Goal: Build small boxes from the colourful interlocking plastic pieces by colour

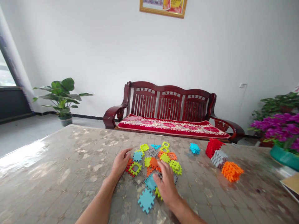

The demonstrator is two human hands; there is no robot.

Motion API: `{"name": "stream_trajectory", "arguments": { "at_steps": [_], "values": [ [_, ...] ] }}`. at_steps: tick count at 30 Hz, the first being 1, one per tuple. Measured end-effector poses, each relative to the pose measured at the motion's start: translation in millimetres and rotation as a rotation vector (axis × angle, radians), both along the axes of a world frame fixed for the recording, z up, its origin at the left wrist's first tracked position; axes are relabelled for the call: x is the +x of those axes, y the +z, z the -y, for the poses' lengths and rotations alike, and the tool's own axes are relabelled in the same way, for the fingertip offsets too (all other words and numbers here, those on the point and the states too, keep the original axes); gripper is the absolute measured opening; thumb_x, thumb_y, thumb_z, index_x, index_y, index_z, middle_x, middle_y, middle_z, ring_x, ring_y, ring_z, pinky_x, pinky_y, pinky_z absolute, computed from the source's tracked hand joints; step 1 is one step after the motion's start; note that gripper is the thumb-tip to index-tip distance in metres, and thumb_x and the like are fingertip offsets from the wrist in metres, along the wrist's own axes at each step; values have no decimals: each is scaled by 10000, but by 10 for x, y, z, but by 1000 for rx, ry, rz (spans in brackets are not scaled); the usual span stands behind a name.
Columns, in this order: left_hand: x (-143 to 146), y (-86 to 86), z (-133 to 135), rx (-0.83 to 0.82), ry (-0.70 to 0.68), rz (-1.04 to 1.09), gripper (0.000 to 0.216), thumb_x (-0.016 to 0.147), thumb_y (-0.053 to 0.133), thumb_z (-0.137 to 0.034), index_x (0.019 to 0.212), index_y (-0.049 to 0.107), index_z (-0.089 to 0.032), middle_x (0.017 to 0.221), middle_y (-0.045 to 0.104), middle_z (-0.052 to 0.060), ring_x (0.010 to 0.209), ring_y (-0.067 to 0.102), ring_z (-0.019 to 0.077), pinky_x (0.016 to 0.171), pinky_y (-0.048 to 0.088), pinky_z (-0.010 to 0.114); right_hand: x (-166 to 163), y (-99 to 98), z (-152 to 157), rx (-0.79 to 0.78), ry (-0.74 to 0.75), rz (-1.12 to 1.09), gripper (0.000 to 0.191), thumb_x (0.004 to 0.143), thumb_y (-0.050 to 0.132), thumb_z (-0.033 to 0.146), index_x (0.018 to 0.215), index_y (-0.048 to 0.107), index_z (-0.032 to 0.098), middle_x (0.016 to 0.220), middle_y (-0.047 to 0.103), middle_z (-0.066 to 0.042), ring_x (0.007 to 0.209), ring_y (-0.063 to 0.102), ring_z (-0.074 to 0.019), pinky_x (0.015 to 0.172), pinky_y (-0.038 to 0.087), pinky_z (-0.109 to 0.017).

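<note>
Several flat interlocking plastic tiles [153,163] in blue, green, orange, grey and red lie scattered on the table [58,174]. My left hand [121,163] rests at the left edge of the pile, fingers stretched out beside a green frame tile [135,168] and a blue tile [137,155]. My right hand [166,185] lies flat, palm down, on the tiles at the pile's near side, fingers spread. A large blue tile [146,200] lies just left of my right wrist.
To the right stand assembled cubes: a small blue one [194,148], red [213,147], grey [218,158] and orange [231,171]. A wooden bench [171,112] with a red cushion is behind the table. Purple flowers [280,126] in a teal pot sit at the right edge.
</note>
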State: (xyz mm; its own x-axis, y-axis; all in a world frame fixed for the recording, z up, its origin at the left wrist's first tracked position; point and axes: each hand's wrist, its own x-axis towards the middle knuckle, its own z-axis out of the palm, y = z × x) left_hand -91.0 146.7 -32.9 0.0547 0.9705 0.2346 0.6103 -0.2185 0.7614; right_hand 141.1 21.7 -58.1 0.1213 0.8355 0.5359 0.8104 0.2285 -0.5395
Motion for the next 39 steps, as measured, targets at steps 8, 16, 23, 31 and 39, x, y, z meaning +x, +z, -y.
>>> {"name": "stream_trajectory", "arguments": {
  "at_steps": [8, 16, 23, 31, 39],
  "values": [
    [207, 372, 315, 37, -149, -421, 729, 705, 682, -538, 1379, 503, -323, 1500, 432, 88, 1439, 246, 359, 1146, 189, 568, 671, 468, -864, -294, -74, 224, 455, 928, 387, 342, 1329, 564, 219, 1408, 535, -67, 1317, 440, -226, 1121, 307, -391],
    [739, 468, 907, -186, -696, -757, 1337, 403, 736, -772, 1534, 161, -351, 1624, 43, 160, 1443, -34, 477, 1065, 11, 753, 875, 258, -1142, -470, -13, 359, 477, 954, 350, 444, 1373, 521, 293, 1495, 445, -28, 1375, 385, -235, 1135, 272, -416],
    [739, 301, 809, -180, -584, -838, 1195, 510, 719, -728, 1525, 215, -345, 1621, 76, 155, 1448, -11, 466, 1075, 2, 739, 895, 148, -857, -379, -119, 275, 457, 932, 381, 388, 1301, 586, 213, 1400, 526, -124, 1288, 460, -264, 1095, 312, -439],
    [369, 420, 515, -102, -502, -658, 873, 630, 784, -466, 1426, 432, -396, 1585, 293, 60, 1459, 192, 370, 1166, 140, 586, 1092, 132, -569, -245, -75, -286, 518, 880, 329, 469, 1106, 690, 175, 1189, 684, -105, 1147, 593, -239, 1018, 430, -377],
    [63, 147, 173, 128, -46, -359, 452, 913, 461, -434, 1323, 567, -274, 1414, 536, 74, 1345, 431, 258, 1123, 318, 451, 948, 70, -127, -41, -106, -804, 450, 744, 570, 514, 1045, 702, 207, 1161, 700, -74, 1154, 583, -270, 995, 446, -376]
  ]
}}
